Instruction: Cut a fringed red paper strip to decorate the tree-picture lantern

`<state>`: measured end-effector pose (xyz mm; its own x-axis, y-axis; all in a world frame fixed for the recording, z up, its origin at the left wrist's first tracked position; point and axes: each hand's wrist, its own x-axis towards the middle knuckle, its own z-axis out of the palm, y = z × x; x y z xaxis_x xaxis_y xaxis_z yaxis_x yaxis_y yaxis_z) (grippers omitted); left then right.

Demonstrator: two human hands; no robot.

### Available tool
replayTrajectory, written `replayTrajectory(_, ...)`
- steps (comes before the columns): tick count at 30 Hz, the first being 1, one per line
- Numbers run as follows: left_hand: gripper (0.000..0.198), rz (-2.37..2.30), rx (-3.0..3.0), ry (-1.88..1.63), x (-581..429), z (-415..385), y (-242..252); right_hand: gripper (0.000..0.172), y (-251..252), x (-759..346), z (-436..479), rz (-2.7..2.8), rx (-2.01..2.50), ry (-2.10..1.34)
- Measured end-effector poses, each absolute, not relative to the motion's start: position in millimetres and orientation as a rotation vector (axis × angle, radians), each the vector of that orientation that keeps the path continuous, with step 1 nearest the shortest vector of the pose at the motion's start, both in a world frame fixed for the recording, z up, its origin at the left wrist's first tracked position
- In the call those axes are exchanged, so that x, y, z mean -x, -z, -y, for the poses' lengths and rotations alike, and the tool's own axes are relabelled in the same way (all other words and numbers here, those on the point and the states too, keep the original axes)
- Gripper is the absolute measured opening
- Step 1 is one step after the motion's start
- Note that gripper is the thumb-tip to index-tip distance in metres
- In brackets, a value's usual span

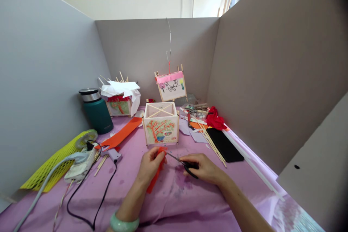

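Note:
My left hand pinches a narrow strip of red-orange paper, whose top end looks cut into a fringe. In my right hand is a pair of black-handled scissors, its blades pointing left at the paper's fringed end. Whether the blades touch the paper I cannot tell. Just beyond my hands stands a box-shaped lantern frame of wooden sticks with white panels, a tree drawn on the front and sticks crossed on top. Behind it a second lantern with a pink paper border hangs tilted from a wire.
At left are a green bottle, a third lantern under white paper, an orange paper sheet, a glue gun and a power strip with cables. At right lie wooden sticks, a black phone and red cord. Grey partitions enclose the table.

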<state>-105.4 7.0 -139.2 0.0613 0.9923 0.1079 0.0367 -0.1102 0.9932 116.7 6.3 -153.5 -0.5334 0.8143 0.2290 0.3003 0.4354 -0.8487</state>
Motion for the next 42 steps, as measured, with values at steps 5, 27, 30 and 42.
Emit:
replayTrajectory(5,0.025,-1.136,-1.343,-1.208,104.8,-6.8,138.5,0.044,155.3,-116.5,-7.2,2.049,0.926,-1.025)
replayTrajectory(27,0.023,-1.107,-1.236,-1.214,102.0,-2.6,131.2,0.036,148.5,-114.3,-4.8,2.107,0.983,-0.958)
replayTrajectory(30,0.022,-1.098,-1.238,-1.209,102.6,-2.7,131.8,0.036,149.7,-114.4,-5.7,2.113,0.987,-0.936)
replayTrajectory(42,0.023,-1.073,-1.182,-1.247,103.4,-2.9,134.4,0.036,149.5,-114.8,-5.5,2.123,0.989,-0.91)
